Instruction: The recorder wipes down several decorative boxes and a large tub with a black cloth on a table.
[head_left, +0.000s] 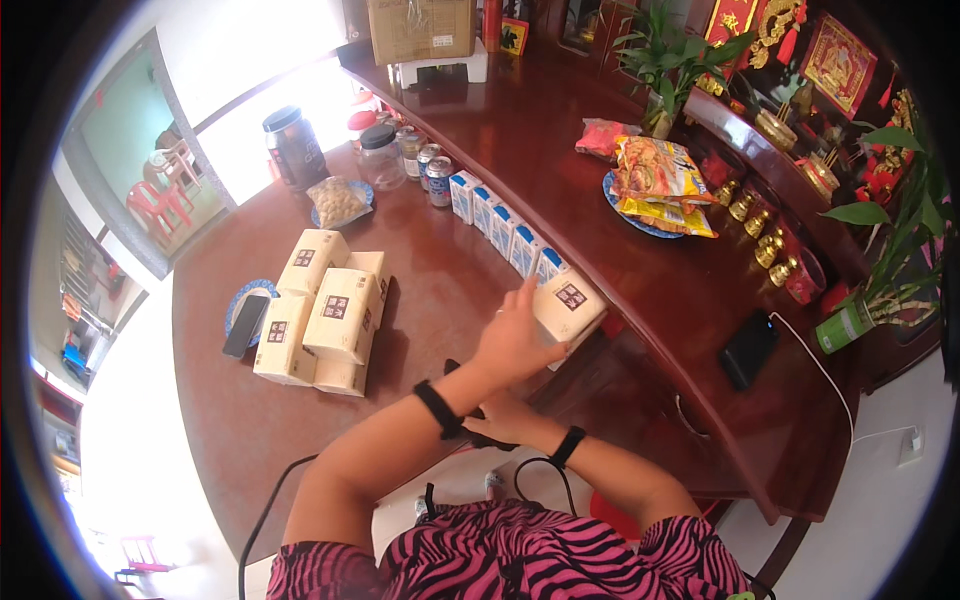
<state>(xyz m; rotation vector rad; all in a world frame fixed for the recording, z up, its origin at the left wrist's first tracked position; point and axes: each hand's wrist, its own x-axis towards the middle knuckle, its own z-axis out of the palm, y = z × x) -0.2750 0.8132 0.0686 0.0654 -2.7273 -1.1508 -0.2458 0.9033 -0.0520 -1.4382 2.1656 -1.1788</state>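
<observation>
My left hand reaches across to a cream tissue pack, its fingers along one side and the thumb along the near edge. That pack stands at the end of a row of small blue-and-white cartons. Below my left wrist, my right hand is around a dark object, mostly hidden by the hand and forearm. Further left on the brown table, several more tissue packs are stacked, one on top of the others.
A phone lies on a blue-rimmed plate. Behind are a bag of nuts, a black tub, jars and cans. Snack bags, a charging black phone and a plant occupy the raised cabinet top. A black cable hangs nearby.
</observation>
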